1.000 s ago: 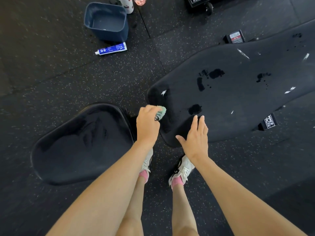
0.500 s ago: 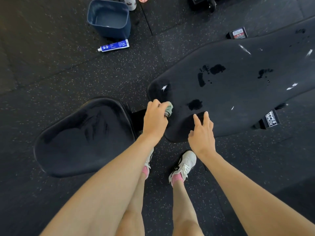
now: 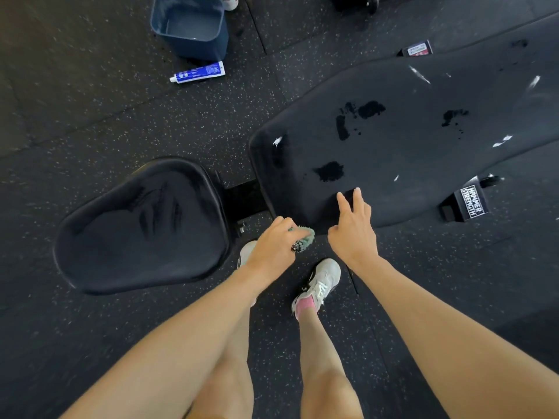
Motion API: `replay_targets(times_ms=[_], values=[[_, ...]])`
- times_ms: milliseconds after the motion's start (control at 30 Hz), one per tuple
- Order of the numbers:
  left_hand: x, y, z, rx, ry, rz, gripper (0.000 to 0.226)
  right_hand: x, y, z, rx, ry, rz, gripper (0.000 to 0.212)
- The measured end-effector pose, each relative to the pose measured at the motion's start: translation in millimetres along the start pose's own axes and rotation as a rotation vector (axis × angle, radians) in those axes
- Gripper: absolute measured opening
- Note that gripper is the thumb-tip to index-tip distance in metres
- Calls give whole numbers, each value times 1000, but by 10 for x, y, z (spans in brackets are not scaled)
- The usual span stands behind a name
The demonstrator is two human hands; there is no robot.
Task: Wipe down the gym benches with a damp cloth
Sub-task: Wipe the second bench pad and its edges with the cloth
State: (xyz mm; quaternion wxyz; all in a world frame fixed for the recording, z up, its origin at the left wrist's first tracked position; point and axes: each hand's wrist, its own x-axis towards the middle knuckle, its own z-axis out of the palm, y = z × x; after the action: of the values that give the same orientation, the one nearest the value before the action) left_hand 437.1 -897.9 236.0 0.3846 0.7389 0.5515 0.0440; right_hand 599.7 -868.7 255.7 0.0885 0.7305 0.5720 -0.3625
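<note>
A black gym bench fills the view: its long back pad (image 3: 417,146), spotted with wet marks and white flecks, runs to the upper right, and its rounded seat pad (image 3: 142,231) lies at the left. My left hand (image 3: 273,252) grips a bunched green cloth (image 3: 304,237) at the near corner of the back pad. My right hand (image 3: 352,228) rests with straight fingers on the pad's near edge, just right of the cloth.
A dark blue bucket (image 3: 193,25) stands on the rubber floor at the top, with a blue and white tube (image 3: 198,73) lying in front of it. A bench foot labelled Hammer Strength (image 3: 467,205) sticks out at the right. My shoes (image 3: 319,282) stand under the bench gap.
My left hand has dragged the cloth down the end of the back pad to its near corner. My right hand stayed on the pad's near edge.
</note>
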Motion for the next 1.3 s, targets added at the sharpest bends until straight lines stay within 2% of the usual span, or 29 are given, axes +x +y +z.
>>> replay_targets(times_ms=[33, 100, 200, 267, 367, 467, 533, 667, 867, 1100, 1300], values=[[14, -47, -53, 4, -8, 41, 57, 2, -6, -5, 6, -6, 1, 69], [44, -144, -120, -39, 113, 19, 55, 8, -14, -25, 16, -26, 3, 67], [107, -161, -112, -178, 384, -323, 58, 25, 5, -54, 9, -45, -10, 66], [124, -31, -41, -196, 419, -436, 59, 27, 30, -53, 2, -51, -22, 66], [57, 79, 116, -145, 376, -379, 56, 13, 66, -33, -21, -41, -32, 67], [-75, 153, 184, -90, 221, -265, 57, 0, 77, -3, -28, -29, -46, 68], [-90, 241, 230, -150, 130, -278, 58, -6, 90, -17, -4, -37, -48, 67], [178, 440, 133, -303, 268, -277, 58, 4, 164, -118, 38, -41, -51, 61], [829, 341, -266, -111, 391, -354, 56, 41, 202, -205, 50, -31, -80, 57], [663, 437, 18, 20, 254, -305, 54, 132, 282, -228, 52, -42, -91, 60], [345, 456, 185, -24, 99, -240, 58, 101, 293, -292, 68, -80, -105, 60]])
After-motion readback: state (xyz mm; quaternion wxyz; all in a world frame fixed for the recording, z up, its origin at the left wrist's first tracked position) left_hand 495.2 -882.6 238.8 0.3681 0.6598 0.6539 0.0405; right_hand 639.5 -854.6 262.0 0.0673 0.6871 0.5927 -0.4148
